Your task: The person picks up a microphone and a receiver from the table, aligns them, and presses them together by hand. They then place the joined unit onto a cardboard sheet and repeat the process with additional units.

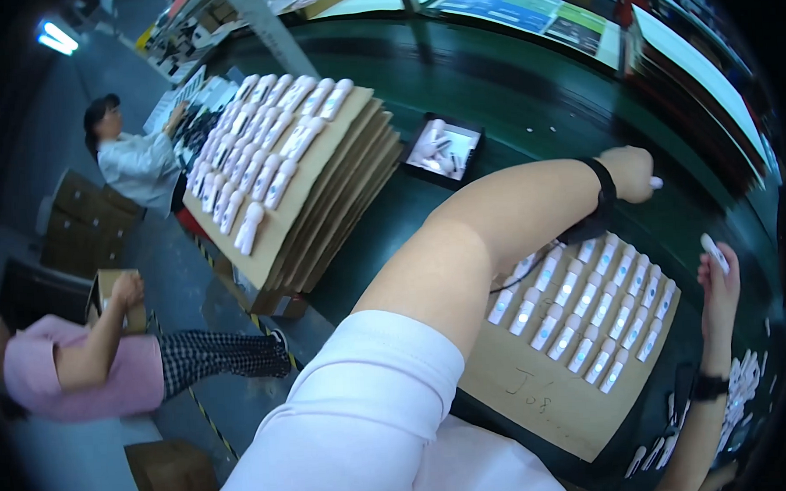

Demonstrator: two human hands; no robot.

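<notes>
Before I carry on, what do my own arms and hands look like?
Left hand and right hand: no gloves. The left arm has a short white sleeve and a black wristband; the right arm has a black band, its sleeve out of view.

Cardboard sheet (560,418): a short line of large, dark handwriting (531,393) on its bare part below the rows, slanting down toward the right and thinning into small marks.
White handheld devices (602,307): round, pale-blue patches on their faces; any lettering is too small to read.
Devices on the cardboard stack (252,225): small blue and dark patches, illegible.
Blue-and-green printed sheet (497,7): coloured print at the table's far edge, too blurred to read.
</notes>
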